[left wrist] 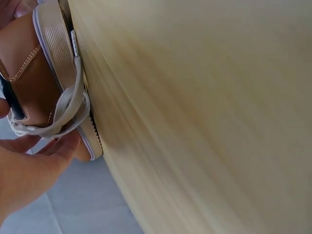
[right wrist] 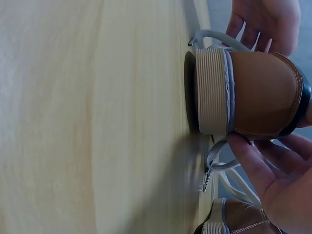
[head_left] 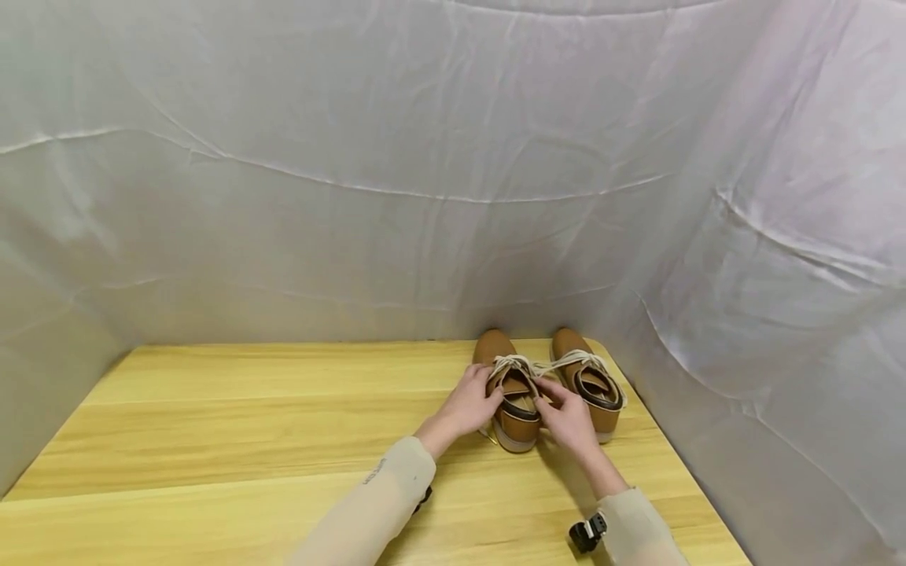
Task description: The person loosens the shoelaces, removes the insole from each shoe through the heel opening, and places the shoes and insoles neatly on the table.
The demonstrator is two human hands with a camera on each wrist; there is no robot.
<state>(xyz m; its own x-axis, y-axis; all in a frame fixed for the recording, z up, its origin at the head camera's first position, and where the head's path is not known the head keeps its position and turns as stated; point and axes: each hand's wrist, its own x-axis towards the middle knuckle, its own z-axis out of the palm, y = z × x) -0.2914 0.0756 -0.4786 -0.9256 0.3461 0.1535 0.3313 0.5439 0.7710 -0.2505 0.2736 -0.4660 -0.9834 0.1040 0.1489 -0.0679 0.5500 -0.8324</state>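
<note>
A brown leather lace-up shoe (head_left: 520,431) with pale laces stands near the back right of the wooden table, its toe toward the cloth wall. My left hand (head_left: 467,402) grips its left side, thumb by the collar and fingers at the laces (left wrist: 73,109). On the opposite side, my right hand (head_left: 569,417) holds the shoe near the heel (right wrist: 263,92), its thumb along the edge above the ribbed sole. A dark shadow shows under that heel in the right wrist view. The matching shoe (head_left: 605,420) stands just right of my right hand.
Grey cloth (head_left: 354,251) hangs behind the table and along its right side, close to both shoes. The wooden tabletop (head_left: 248,417) stretches away to the left. Loose lace ends (right wrist: 207,180) dangle beside the held shoe. Black wrist cameras (head_left: 587,533) sit under the sleeves.
</note>
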